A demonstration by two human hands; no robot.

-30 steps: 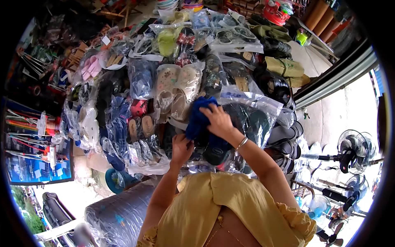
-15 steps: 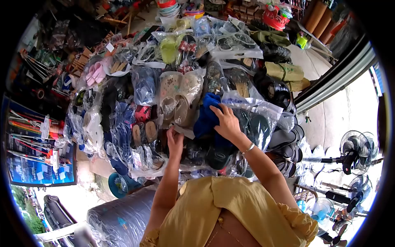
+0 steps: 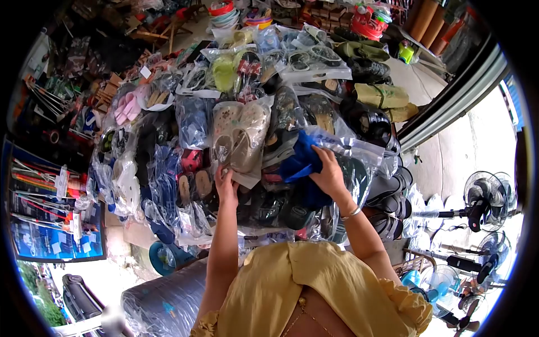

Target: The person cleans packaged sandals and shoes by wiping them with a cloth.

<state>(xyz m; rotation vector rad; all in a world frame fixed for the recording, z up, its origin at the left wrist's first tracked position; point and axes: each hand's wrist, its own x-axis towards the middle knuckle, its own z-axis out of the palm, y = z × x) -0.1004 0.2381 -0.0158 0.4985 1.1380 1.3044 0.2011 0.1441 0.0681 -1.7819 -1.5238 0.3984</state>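
Two bare hands were at work over a spread of bagged footwear. The right hand grasped a bunched blue cloth, its fingers over the cloth's right side, and a bracelet circled that wrist. The cloth lay mostly to the left of the right hand, between the two hands. The left hand was raised with its fingertips touching the lower left edge of a clear bag of beige clogs; whether they had closed on it, I cannot tell. Those clogs lay side by side just beyond the left hand, soles away from view.

Left of the left hand were tan slippers, with a red shoe a little beyond them, and farther off to that side, pink slippers. White clogs lay well to its left. Nearer the wearer than the right hand was a black slipper; right of that hand, dark slippers showed through a clear bag. Well apart, farther right, stood fans.
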